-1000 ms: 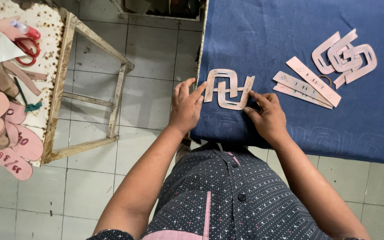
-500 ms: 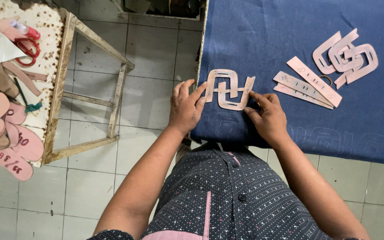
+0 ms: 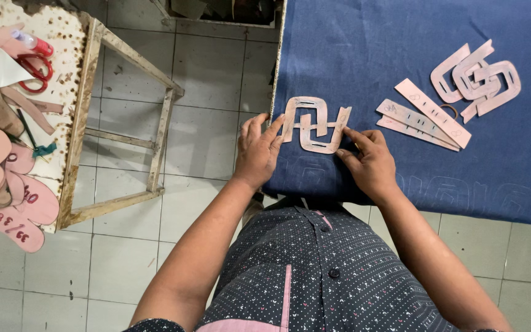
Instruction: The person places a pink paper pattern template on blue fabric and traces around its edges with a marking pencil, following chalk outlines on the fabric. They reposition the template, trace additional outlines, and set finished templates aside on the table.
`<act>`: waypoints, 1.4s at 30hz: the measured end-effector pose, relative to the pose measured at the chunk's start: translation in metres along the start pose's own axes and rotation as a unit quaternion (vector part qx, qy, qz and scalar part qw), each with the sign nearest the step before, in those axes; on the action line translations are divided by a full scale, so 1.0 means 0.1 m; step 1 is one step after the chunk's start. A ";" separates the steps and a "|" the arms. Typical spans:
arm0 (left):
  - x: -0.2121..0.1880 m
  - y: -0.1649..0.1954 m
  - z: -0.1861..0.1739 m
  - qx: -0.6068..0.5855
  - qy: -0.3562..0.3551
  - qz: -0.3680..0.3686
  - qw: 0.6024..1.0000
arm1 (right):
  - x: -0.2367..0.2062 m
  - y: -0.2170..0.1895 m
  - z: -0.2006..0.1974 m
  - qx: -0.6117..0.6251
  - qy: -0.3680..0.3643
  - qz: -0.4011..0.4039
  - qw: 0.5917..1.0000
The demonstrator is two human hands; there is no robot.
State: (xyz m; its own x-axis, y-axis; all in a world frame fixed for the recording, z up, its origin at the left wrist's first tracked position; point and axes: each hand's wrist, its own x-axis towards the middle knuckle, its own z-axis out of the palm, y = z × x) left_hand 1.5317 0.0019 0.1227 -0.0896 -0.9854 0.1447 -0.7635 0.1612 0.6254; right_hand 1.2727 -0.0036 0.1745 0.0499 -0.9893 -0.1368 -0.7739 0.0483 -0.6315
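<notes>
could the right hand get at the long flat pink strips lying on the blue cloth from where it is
Probably yes. The right hand rests on the blue cloth at the interlocked pink cut-out piece, and the long flat pink strips lie just beyond it with only bare cloth between.

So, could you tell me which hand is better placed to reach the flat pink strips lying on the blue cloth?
The right hand. It rests at the right end of the interlocked pink template, on the side where the strips lie. The left hand is at the template's far left.
</notes>
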 end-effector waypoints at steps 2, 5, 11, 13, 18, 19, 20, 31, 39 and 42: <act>0.01 0.02 -0.03 0.000 0.000 -0.002 1.000 | 0.00 0.00 0.00 0.001 -0.002 0.002 1.000; 0.04 0.09 -0.09 0.019 -0.005 -0.014 1.000 | 0.00 0.00 0.01 -0.003 -0.002 0.002 1.000; 0.13 0.22 -0.15 0.096 -0.001 0.063 0.993 | 0.00 0.05 0.03 -0.031 0.006 -0.026 0.999; 0.17 0.24 -0.10 0.106 -0.038 0.110 0.988 | 0.02 0.10 0.05 -0.048 0.002 -0.027 0.998; 0.29 0.54 0.38 0.094 -0.140 -0.017 0.986 | 0.07 0.21 0.07 -0.025 -0.007 -0.042 0.999; 0.29 0.60 0.49 0.165 -0.115 0.027 0.979 | 0.10 0.21 0.06 -0.021 -0.013 -0.043 0.999; 0.27 0.65 0.58 0.235 -0.090 0.071 0.965 | 0.14 0.19 0.03 -0.016 -0.002 -0.075 0.997; 0.15 0.64 0.83 0.430 -0.167 0.164 0.872 | 0.72 -0.82 -0.01 0.010 -0.071 -0.312 0.947; 0.17 0.56 0.91 0.293 -0.197 0.133 0.926 | 0.81 -0.83 0.31 -0.015 -0.147 -0.318 0.937; 0.17 0.55 0.90 0.305 -0.201 0.130 0.922 | 0.83 -0.79 0.36 -0.012 -0.165 -0.296 0.941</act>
State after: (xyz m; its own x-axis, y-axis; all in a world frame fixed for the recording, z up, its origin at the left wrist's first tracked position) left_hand 1.4306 -0.0109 0.0904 -0.4563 -0.8780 -0.1447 -0.8894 0.4549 0.0445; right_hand 1.3607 -0.0850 0.1853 0.6668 -0.7452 0.0016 -0.5623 -0.5046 -0.6551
